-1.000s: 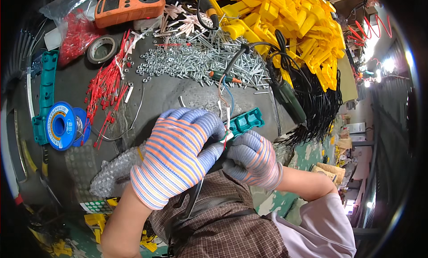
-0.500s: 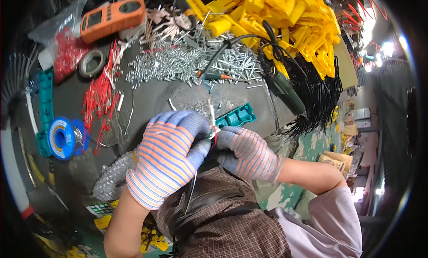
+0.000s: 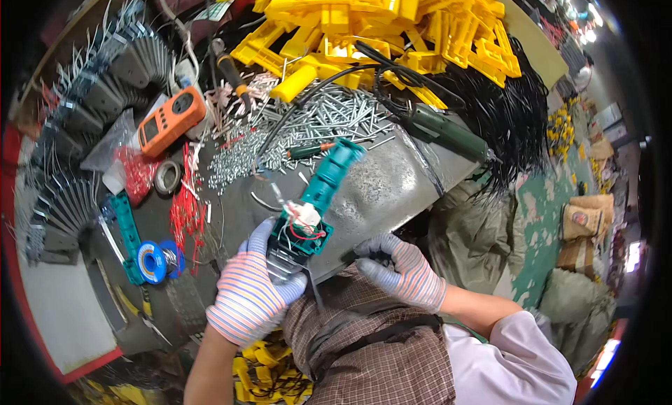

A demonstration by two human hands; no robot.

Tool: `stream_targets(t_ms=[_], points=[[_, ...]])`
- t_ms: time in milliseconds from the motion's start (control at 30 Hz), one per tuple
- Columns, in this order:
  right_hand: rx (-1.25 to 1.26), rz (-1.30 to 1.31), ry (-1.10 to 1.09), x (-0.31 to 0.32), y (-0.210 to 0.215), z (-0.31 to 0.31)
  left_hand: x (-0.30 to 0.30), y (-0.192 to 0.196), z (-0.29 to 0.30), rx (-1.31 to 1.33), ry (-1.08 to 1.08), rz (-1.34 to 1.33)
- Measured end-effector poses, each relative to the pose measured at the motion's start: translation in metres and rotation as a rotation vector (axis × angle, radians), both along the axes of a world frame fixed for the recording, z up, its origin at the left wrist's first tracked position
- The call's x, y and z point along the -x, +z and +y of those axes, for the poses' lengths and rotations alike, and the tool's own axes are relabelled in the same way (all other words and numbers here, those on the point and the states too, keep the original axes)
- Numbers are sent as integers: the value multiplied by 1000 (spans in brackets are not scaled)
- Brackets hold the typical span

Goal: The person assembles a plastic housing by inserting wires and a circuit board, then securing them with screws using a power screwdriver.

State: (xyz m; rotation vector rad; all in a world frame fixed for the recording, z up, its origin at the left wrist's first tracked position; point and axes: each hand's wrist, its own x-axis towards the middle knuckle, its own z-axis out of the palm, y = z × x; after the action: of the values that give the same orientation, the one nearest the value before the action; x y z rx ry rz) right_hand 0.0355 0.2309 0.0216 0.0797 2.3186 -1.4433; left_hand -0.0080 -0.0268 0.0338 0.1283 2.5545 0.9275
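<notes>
A long teal plastic housing (image 3: 329,173) lies open side up, tilted away from me, near the bench's front edge. White and red wires and a white lump (image 3: 304,215) sit in its near part. My left hand (image 3: 248,293), in a striped glove, grips its near end, where a dark piece with shiny metal strips (image 3: 285,264) shows. A thin dark strip hangs below it. My right hand (image 3: 406,273), also gloved, is off the housing at the bench edge, thumb and fingers bent and apart. I see nothing held there.
Beyond lie metal pins (image 3: 336,118), a screwdriver (image 3: 308,151), a green soldering iron (image 3: 448,133) and yellow plastic parts (image 3: 392,27). At left are an orange meter (image 3: 171,122), tape roll (image 3: 167,176), red wires (image 3: 185,216), solder spool (image 3: 152,261) and black finned parts (image 3: 66,209).
My right hand has let go and drawn off to the right. The housing, earlier mostly covered by both hands, now shows with its wires. The whole view has shifted.
</notes>
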Motion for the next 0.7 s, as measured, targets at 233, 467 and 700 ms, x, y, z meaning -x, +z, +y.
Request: stream_targets(t_ms=[233,467,700], points=[[551,-293,-60,20,20,5,-32,-24,58,-676,248,-191],[241,115,6,31,19,15,-35,-33,79,-1054,237,-163],[143,159,-38,43,16,4,-8,-44,69,-1166,408,-305]])
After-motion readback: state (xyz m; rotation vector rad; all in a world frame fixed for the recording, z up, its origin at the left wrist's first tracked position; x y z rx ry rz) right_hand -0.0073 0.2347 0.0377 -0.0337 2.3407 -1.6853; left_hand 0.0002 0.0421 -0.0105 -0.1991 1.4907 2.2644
